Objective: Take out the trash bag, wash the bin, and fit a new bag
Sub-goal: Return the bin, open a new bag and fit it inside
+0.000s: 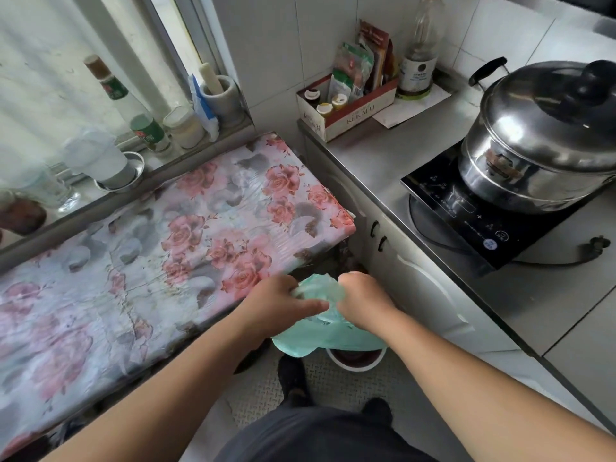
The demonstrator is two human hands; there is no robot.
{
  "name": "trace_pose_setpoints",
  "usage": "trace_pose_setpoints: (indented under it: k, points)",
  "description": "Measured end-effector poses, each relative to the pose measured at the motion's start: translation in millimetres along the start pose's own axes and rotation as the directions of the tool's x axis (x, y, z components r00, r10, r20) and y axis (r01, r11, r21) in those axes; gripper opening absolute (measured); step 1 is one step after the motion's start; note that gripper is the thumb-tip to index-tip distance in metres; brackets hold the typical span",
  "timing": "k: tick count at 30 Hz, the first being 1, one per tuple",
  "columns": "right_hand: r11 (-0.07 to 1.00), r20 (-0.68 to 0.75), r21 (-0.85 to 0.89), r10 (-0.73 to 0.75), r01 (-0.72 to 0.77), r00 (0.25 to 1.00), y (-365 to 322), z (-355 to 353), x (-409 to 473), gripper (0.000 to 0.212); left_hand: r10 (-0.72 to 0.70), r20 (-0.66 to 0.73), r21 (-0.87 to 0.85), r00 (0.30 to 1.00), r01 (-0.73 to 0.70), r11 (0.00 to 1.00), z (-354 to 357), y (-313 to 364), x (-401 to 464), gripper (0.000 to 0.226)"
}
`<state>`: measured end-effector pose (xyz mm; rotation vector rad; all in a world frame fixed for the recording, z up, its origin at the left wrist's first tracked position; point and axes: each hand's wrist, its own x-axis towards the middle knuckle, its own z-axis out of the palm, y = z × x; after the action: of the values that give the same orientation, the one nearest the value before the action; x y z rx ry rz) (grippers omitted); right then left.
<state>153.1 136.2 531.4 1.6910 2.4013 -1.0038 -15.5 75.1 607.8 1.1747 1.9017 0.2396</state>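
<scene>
Both our hands grip the green trash bag (pixel 328 323): our left hand (pixel 283 303) is closed on its bunched top from the left, our right hand (pixel 361 303) closed on it from the right. We hold the bag just above the bin (pixel 355 358), whose white rim and dark red inside show beneath it on the floor, between the flowered desk (pixel 150 261) on the left and the steel desk (pixel 550 295) on the right. Farther right, a lidded pot (pixel 546 135) sits on the cooktop (pixel 473 215).

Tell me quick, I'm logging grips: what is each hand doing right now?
Left hand: closed on the green trash bag, gripping its gathered top.
Right hand: closed on the same bag top, above the bin.
</scene>
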Motion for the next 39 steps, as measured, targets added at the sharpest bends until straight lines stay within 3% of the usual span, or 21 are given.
trace_pose_setpoints:
  k: [2,5,8,12,14,17,19,21,22,23,25,26,27,31,33,36,38,39]
  points:
    - [0.993,-0.026,0.07,0.093,-0.091,0.995,3,3,0,0.016,0.079,-0.06,0.322,0.995,-0.055,0.945,-5,-12,8,0.045]
    - [0.962,-0.02,0.172,0.218,-0.211,0.976,7,0,-4,0.007,0.16,-0.098,0.55,0.982,-0.081,0.831,-4,-28,25,0.049]
    - [0.948,0.058,0.159,0.269,-0.275,0.961,14,-8,-10,0.018,0.184,-0.121,0.648,0.976,-0.063,0.759,1,-35,42,0.048]
    - [0.947,0.147,-0.106,0.316,-0.303,0.937,33,-25,-25,0.05,0.122,-0.066,0.753,0.99,-0.031,0.658,12,-39,63,0.049]
    - [0.914,0.136,-0.232,0.368,-0.332,0.92,46,-29,-37,0.046,0.091,-0.055,0.785,0.994,-0.013,0.619,23,-43,70,0.045]
    - [0.869,0.126,-0.305,0.442,-0.389,0.888,66,-32,-57,0.024,0.032,-0.068,0.805,0.997,0.035,0.592,47,-53,76,0.051]
    - [0.868,0.132,-0.286,0.456,-0.407,0.88,80,-29,-70,0.016,-0.14,-0.057,0.669,0.989,0.142,0.729,62,-62,79,0.049]
    - [0.871,0.111,-0.251,0.46,-0.423,0.881,94,-26,-82,0.014,-0.309,-0.061,0.295,0.949,0.313,0.903,78,-67,81,0.037]
    - [0.87,0.093,-0.22,0.468,-0.441,0.879,102,-24,-88,0.013,-0.389,-0.075,0.055,0.918,0.394,0.918,87,-67,82,0.029]
    - [0.866,0.072,-0.182,0.484,-0.466,0.872,110,-22,-93,0.01,-0.469,-0.046,-0.19,0.882,0.454,0.871,96,-67,82,0.023]
    - [0.856,0.021,-0.102,0.51,-0.506,0.86,124,-16,-103,0.003,-0.568,0.1,-0.6,0.817,0.505,0.621,115,-61,78,0.024]
    - [0.854,-0.006,-0.06,0.518,-0.517,0.856,130,-12,-107,0.007,-0.57,0.14,-0.677,0.81,0.498,0.542,122,-58,76,0.028]
    - [0.85,-0.027,-0.014,0.525,-0.526,0.85,136,-7,-109,0.009,-0.551,0.153,-0.682,0.82,0.491,0.542,128,-56,76,0.028]
    - [0.828,-0.04,0.153,0.551,-0.54,0.834,159,18,-110,0.014,-0.385,0.104,-0.515,0.917,0.38,0.768,137,-43,70,0.012]
    - [0.824,-0.002,0.18,0.546,-0.537,0.837,167,32,-105,0.018,-0.316,0.177,-0.441,0.932,0.362,0.821,138,-39,65,0.011]
    - [0.785,0.05,0.236,0.579,-0.573,0.814,178,53,-92,0.015,-0.219,0.355,-0.352,0.909,0.347,0.869,147,-54,65,0.046]
    - [0.751,0.068,0.289,0.602,-0.593,0.796,186,70,-80,0.01,-0.131,0.441,-0.077,0.888,0.183,0.98,157,-73,72,0.067]
    - [0.735,0.079,0.316,0.609,-0.599,0.789,190,81,-74,0.008,-0.127,0.452,0.122,0.883,0.08,0.989,164,-81,76,0.075]
